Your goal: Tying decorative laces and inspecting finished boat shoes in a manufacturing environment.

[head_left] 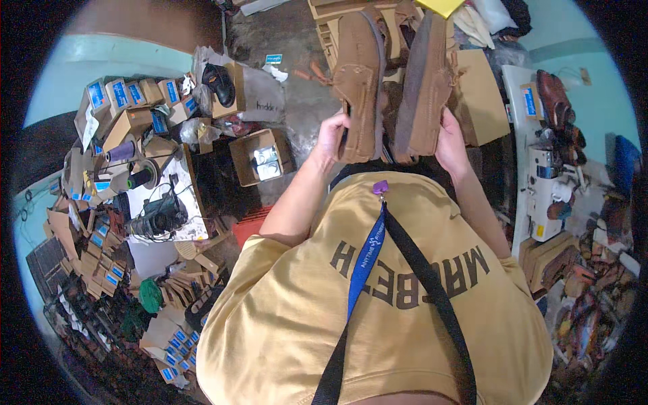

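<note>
In front of my chest I hold a pair of brown shoes upright, one in each hand, their grey-brown soles turned toward each other. My left hand (pixel 333 137) is closed around the heel end of the left shoe (pixel 359 84), with stitched seams on its side. The right shoe (pixel 425 94) is gripped near its heel by my right hand (pixel 450 145). Most fingers of both hands are hidden behind the shoes. Through the gap between the soles, more brown shoes (pixel 393 42) show beyond, beside an open cardboard piece (pixel 480 101).
To the left, a white table (pixel 192 209) carries cables and thread spools. Closer in stands an open carton (pixel 246 160) on the floor. A black shoe (pixel 218 84) rests among stacked boxes. At right, a white sewing machine (pixel 543 165) and dark red shoes (pixel 553 98) occupy a bench.
</note>
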The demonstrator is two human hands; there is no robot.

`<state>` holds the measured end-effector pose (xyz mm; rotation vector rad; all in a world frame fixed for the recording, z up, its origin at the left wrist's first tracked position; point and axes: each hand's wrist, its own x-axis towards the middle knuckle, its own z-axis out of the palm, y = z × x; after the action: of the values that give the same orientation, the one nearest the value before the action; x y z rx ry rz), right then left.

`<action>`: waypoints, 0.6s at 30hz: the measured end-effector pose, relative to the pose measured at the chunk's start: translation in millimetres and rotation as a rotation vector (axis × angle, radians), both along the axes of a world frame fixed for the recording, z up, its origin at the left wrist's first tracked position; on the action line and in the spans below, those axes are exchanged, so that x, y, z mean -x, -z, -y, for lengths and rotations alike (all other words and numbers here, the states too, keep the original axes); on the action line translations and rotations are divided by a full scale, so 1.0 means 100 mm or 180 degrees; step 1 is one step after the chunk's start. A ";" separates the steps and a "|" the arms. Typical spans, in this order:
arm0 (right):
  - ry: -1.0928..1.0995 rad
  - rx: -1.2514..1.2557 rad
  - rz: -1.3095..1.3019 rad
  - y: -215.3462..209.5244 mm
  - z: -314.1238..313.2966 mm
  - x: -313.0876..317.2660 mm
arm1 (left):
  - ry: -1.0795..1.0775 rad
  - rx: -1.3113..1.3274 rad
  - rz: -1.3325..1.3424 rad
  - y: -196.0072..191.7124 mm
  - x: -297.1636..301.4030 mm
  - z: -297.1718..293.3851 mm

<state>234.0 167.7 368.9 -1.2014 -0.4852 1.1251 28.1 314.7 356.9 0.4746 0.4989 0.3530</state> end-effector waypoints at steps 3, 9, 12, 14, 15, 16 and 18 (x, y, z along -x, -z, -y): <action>-0.0161 0.0256 0.0032 0.10 -0.03 0.04 | 0.0043 -0.0464 -0.0273 0.07 0.05 0.00; -0.0257 0.0160 0.0154 0.17 -0.12 0.28 | -0.0094 -0.0110 -0.0274 0.38 -0.04 0.03; -0.0288 0.0242 0.0125 0.17 -0.15 0.36 | -0.0186 0.0166 -0.0292 0.50 -0.09 0.03; -0.0259 0.0207 0.0125 0.14 -0.16 0.39 | -0.0239 0.0285 -0.0169 0.56 -0.11 0.01; -0.0266 0.0183 0.0202 0.14 -0.17 0.38 | -0.0186 0.0241 -0.0129 0.53 -0.12 0.01; -0.0274 0.0156 0.0281 0.14 -0.18 0.38 | -0.0134 0.0194 -0.0086 0.49 -0.12 0.01; -0.0266 0.0184 0.0356 0.22 -0.15 0.35 | -0.0097 -0.0001 -0.0334 0.30 -0.10 0.05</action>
<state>199.0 183.0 347.3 -1.3096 -0.5962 1.1534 38.0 309.2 326.9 0.4879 0.6083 0.3586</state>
